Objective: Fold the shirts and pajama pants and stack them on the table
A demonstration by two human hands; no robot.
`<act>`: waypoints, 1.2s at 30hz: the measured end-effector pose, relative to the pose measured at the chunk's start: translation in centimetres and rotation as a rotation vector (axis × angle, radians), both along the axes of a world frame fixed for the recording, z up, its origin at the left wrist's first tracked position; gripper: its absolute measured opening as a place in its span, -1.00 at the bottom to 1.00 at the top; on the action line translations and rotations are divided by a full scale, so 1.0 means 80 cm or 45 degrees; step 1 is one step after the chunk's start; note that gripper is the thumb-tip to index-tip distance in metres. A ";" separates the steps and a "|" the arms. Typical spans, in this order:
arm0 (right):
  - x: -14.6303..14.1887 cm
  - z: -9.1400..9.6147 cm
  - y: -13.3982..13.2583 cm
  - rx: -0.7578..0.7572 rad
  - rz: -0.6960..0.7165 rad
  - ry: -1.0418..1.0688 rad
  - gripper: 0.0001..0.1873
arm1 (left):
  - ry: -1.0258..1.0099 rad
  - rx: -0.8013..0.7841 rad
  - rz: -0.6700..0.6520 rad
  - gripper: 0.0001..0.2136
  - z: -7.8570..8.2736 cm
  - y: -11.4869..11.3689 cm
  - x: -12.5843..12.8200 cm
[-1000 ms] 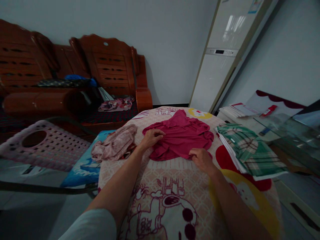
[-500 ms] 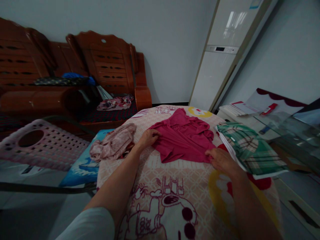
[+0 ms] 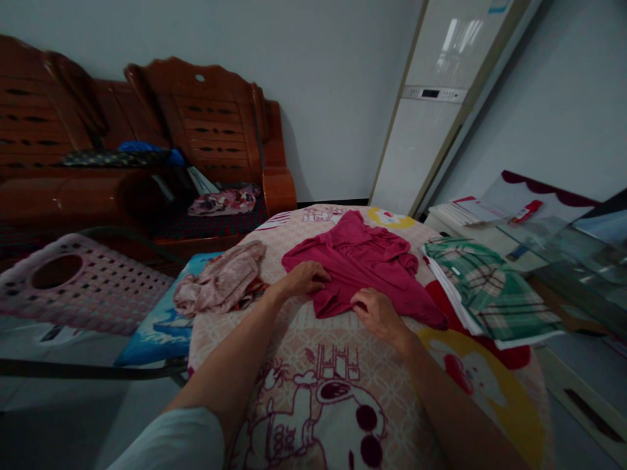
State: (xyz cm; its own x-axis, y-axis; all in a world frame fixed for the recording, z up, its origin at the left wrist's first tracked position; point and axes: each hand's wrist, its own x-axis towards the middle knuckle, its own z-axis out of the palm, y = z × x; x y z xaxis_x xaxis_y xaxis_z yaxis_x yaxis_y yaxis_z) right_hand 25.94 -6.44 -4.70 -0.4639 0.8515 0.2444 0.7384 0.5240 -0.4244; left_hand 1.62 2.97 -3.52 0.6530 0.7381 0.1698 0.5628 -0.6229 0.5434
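Left hand [image 3: 304, 279] and right hand [image 3: 381, 314] contact the magenta garment [image 3: 367, 254], grip indeterminable; uneven pulling could bunch it.

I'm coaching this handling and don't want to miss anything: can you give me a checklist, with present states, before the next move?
1. Left hand at the near left part of the magenta garment: ok.
2. Right hand at the garment's near edge: ok.
3. Cloth pinched securely by both hands: cannot tell; the grip is too small to judge.
4. Garment smooth: not ok; it lies rumpled, with folds.
5. Garment wholly on the table: ok.
6. Green plaid cloth clear of both hands: ok, off to the right.
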 end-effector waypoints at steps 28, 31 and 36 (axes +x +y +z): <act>-0.064 0.008 -0.059 -1.600 0.689 0.232 -0.75 | -0.033 -0.880 0.031 -0.67 0.047 -0.018 -0.084; -0.061 0.013 -0.054 -1.479 0.527 0.437 -0.77 | 0.041 -0.607 0.031 -0.70 0.036 -0.004 -0.064; -0.045 0.008 -0.034 -1.229 0.318 0.626 -0.75 | 0.242 -0.010 -0.067 -0.73 0.017 0.036 0.007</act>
State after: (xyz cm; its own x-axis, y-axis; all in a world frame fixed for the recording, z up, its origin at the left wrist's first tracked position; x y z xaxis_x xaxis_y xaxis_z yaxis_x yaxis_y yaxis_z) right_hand 22.35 -9.13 -4.05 -0.6836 0.6794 -0.2666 0.2977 -0.0739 -0.9518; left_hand 2.17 5.81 -2.16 0.7105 0.7029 0.0342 0.6224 -0.6503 0.4357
